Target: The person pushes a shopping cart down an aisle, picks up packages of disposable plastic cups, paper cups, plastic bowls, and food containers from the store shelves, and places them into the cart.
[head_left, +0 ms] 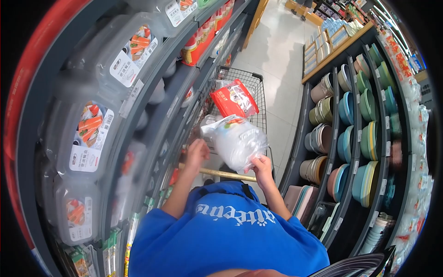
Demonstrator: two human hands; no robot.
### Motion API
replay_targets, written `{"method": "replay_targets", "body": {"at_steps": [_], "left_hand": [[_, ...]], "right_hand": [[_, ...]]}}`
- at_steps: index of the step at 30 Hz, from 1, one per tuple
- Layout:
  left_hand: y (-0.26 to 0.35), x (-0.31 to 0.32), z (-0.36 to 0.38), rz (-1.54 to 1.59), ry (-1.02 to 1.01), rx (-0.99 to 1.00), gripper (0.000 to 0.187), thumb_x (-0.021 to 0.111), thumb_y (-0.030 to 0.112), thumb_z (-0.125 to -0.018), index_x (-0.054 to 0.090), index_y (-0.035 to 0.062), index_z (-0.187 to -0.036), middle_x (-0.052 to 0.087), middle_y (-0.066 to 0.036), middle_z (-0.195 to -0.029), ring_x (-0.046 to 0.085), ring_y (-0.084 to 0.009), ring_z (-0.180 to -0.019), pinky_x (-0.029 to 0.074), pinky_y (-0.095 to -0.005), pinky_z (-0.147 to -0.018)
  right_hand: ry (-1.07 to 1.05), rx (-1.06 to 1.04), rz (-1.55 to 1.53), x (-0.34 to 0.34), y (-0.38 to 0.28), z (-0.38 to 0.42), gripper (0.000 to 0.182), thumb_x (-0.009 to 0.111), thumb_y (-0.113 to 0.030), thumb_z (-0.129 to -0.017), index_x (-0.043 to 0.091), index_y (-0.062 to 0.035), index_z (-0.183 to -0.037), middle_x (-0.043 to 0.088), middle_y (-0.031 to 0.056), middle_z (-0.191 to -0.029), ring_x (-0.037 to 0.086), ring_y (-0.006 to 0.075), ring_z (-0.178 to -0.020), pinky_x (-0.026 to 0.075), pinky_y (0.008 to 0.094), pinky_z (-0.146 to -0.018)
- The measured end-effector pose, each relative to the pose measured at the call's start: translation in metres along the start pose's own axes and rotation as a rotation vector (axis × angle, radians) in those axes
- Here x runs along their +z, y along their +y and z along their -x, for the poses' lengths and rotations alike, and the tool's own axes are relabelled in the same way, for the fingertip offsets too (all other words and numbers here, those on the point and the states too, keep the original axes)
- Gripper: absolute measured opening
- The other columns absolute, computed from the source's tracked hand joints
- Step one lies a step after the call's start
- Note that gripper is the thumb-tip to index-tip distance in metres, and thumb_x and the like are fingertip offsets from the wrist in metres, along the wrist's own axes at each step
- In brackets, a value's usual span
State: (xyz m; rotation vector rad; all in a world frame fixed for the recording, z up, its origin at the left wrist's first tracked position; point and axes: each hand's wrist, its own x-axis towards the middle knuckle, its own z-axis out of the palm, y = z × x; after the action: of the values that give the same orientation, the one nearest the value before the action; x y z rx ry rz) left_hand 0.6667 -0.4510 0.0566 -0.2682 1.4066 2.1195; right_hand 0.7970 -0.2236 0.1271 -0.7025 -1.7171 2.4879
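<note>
My right hand pinches the lower right corner of a clear plastic package with pale contents and a printed label. The package is held up above the shopping cart, in front of its handle. To the left of the package, my left hand is raised, with its fingers bent and apart from the package; whether the fingertips hold anything is too small to tell. A red printed package lies in the wire cart, just beyond the clear one.
Clear lidded food containers line the shelf close on the left. Stacked coloured bowls fill the shelves on the right. The tiled aisle floor runs ahead between them, with a wooden display at the far right.
</note>
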Motion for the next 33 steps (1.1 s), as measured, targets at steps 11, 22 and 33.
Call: {"method": "replay_targets", "body": {"at_steps": [11, 22, 33], "left_hand": [[-0.077, -0.047, -0.005, -1.622, 0.074, 0.419, 0.020, 0.063, 0.027, -0.089, 0.063, 0.0071, -0.090, 0.068, -0.011, -0.090, 0.066, -0.0348, -0.085, 0.051, -0.0494, -0.072], [-0.071, -0.034, -0.008, -1.586, 0.208, 0.390, 0.020, 0.064, 0.028, -0.088, 0.063, 0.0084, -0.089, 0.067, -0.010, -0.089, 0.067, -0.0321, -0.087, 0.051, -0.0475, -0.075], [-0.069, -0.035, -0.011, -1.571, 0.196, 0.334, 0.023, 0.064, 0.030, -0.088, 0.064, 0.0074, -0.091, 0.069, -0.011, -0.092, 0.067, -0.0329, -0.088, 0.051, -0.0487, -0.074]], "right_hand": [[0.268, -0.057, -0.150, -0.021, -0.008, -0.007, 0.023, 0.060, -0.021, -0.096, 0.060, -0.0017, -0.085, 0.061, 0.0064, -0.067, 0.056, 0.0137, -0.050, 0.046, 0.0281, -0.049], [0.256, -0.018, 0.165, -0.074, 0.037, -0.063, 0.033, 0.055, -0.020, -0.100, 0.052, 0.0037, -0.123, 0.070, 0.0159, -0.104, 0.068, 0.0188, -0.080, 0.053, 0.0286, -0.068], [0.220, -0.122, 1.031, -0.124, 0.124, -0.041, 0.028, 0.063, -0.018, -0.094, 0.064, -0.0038, -0.119, 0.072, 0.0164, -0.091, 0.071, 0.0274, -0.083, 0.056, 0.0366, -0.071]]}}
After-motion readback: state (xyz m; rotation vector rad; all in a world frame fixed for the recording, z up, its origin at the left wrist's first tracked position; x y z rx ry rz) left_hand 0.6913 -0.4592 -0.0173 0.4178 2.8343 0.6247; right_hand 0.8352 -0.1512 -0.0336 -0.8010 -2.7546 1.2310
